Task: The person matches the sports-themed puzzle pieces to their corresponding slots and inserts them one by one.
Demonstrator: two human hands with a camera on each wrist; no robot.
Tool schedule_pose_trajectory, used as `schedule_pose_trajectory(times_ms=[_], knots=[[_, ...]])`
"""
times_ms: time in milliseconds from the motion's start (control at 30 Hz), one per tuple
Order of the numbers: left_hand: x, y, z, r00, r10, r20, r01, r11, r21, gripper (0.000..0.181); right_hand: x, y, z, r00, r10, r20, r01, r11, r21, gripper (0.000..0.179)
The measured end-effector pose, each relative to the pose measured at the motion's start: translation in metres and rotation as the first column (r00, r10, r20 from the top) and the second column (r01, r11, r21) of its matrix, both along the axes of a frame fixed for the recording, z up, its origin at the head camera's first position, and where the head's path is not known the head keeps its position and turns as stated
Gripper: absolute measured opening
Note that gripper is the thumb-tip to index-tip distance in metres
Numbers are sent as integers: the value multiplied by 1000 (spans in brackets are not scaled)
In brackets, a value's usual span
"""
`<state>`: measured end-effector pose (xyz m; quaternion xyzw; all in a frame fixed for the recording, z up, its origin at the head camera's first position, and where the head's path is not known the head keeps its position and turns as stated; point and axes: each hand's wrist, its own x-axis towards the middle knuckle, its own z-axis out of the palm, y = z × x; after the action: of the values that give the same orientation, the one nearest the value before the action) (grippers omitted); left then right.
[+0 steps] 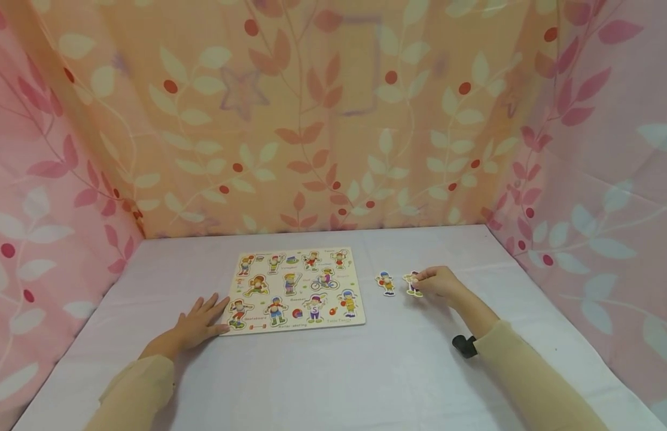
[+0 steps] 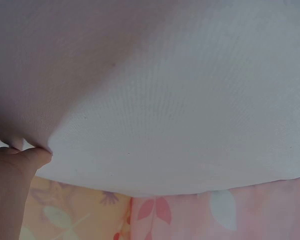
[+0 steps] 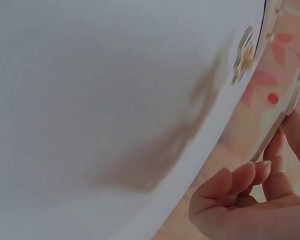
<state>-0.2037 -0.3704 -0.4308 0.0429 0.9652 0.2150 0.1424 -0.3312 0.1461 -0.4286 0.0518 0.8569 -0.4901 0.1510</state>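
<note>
My right hand [image 1: 442, 284] pinches a flat child-shaped puzzle piece [image 1: 414, 291] in purple and yellow. In the right wrist view this piece [image 3: 279, 120] stands edge-on between thumb and fingers, raised over the tablecloth, its face turned away. Just left of it lies another figure piece [image 1: 386, 284] with a blue cap. The cream puzzle board [image 1: 357, 308] lies flat further left, covered with sports figures and printed words. My left hand [image 1: 190, 326] rests at the board's left edge, its fingers spread and fairly straight. The left wrist view catches only part of that hand [image 2: 15, 165].
A white cloth [image 1: 333, 383] covers the table. Patterned curtains stand around it, an orange one [image 1: 306, 137] at the back and pink ones [image 1: 597, 155] at the sides. A small black device [image 1: 465, 346] sits at my right wrist.
</note>
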Motion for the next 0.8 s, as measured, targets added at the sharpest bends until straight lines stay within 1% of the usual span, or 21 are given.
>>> schedule_pose_trajectory(times_ms=[167,433,633,800], knots=[[1,0,-2,1000,-1,-1,1,1000,9,81,4,-17,-2,1000,15,3,-15,1000,-5,14],[1,0,0,1000,-3,-11,3,1000,-9,80,9,-43,-5,997,35,-61,-39,998,-57,15],[0,0,0,1000,3,-2,-3,1000,-7,81,10,-63,-7,997,43,-64,-49,994,-94,11],[-1,0,-1,1000,2,2,-2,1000,-21,81,11,-78,-9,995,70,-74,-78,992,-104,11]])
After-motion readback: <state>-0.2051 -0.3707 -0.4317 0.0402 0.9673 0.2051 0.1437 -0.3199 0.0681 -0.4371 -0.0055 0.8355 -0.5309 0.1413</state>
